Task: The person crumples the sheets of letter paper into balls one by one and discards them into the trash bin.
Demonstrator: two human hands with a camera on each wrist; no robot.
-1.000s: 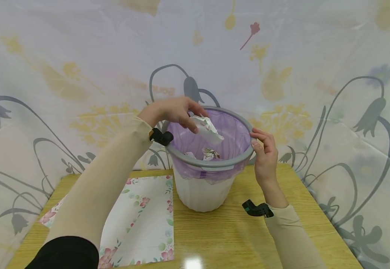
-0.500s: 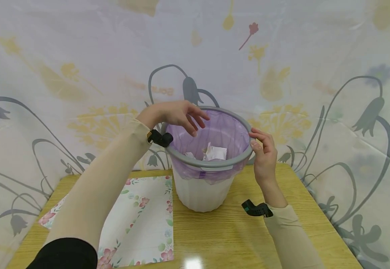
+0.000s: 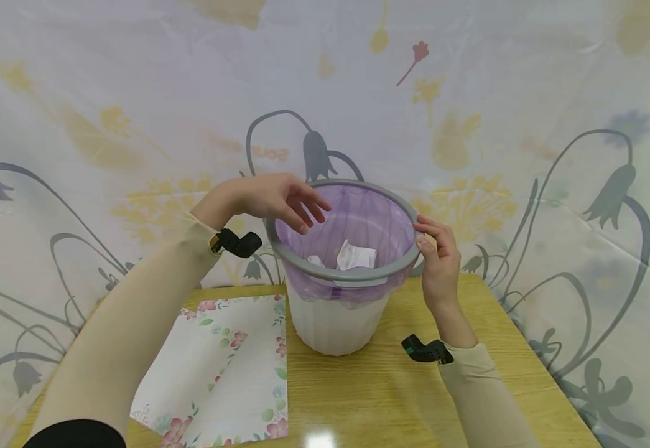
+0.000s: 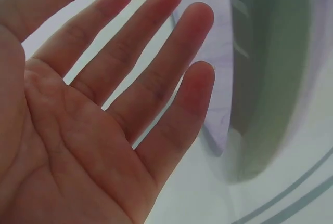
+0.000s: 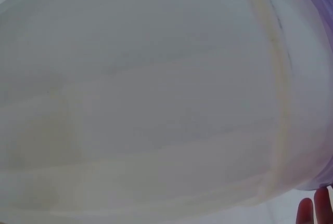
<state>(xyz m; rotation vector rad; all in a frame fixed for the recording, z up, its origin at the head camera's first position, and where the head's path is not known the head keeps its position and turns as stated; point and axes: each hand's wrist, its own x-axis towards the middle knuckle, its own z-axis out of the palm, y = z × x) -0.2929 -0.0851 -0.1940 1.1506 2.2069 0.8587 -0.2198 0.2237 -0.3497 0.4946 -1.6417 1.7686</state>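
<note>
A white trash can point(image 3: 333, 326) with a grey rim point(image 3: 352, 275) and a purple bag lining point(image 3: 347, 218) stands upright on the table. Inside lie a piece of crumpled white paper point(image 3: 360, 256) and a smaller white scrap point(image 3: 315, 260). Above the left side of the rim, my left hand point(image 3: 271, 198) has spread, relaxed fingers. Its bare palm point(image 4: 73, 146) faces the left wrist camera, with nothing held. My right hand point(image 3: 441, 264) grips the rim at the right, thumb and fingers on it. In the right wrist view its fingertips point(image 5: 323, 206) show low in the corner beside the can's white wall point(image 5: 171, 99).
Flower-bordered sheets of paper point(image 3: 241, 373) lie overlapping on the wooden table point(image 3: 369, 398), left of the can and partly under my left forearm. A patterned cloth backdrop point(image 3: 190, 93) hangs right behind the table.
My left hand let go of the crumpled paper, which dropped into the can. That hand has since drawn back to the left. My right hand keeps its grip on the rim.
</note>
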